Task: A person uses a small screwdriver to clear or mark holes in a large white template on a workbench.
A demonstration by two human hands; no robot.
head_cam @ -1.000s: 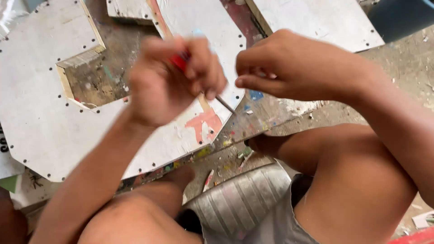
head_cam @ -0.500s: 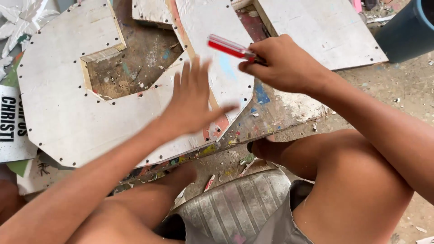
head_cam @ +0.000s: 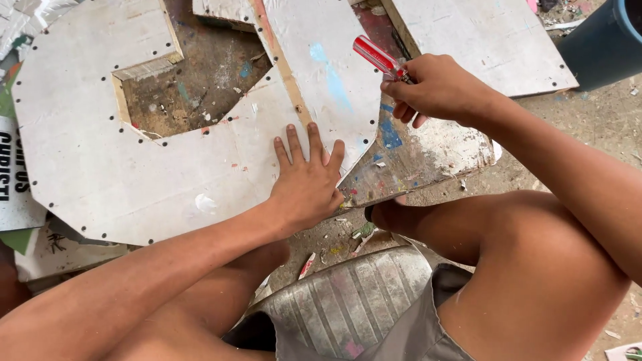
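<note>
My left hand [head_cam: 306,179] lies flat, fingers spread, on a large white cut-out panel [head_cam: 107,167] with small holes along its edges and a notch cut into it. My right hand [head_cam: 435,87] is closed around a screwdriver with a red and clear handle [head_cam: 376,56]; the handle sticks out up and left, and the shaft is hidden inside my fist. That hand hovers over the panel's right edge and a paint-stained board [head_cam: 428,150] under it.
More white panels [head_cam: 495,40] lie at the top right. A blue barrel [head_cam: 605,47] stands at the far right on dusty ground. Printed sheets [head_cam: 17,180] sit at the left edge. I sit on a ribbed grey seat [head_cam: 348,301], knees raised.
My left hand let go of the red screwdriver, moved down and pressed flat on the white panel. My right hand now holds the screwdriver alone, above the panel's right edge.
</note>
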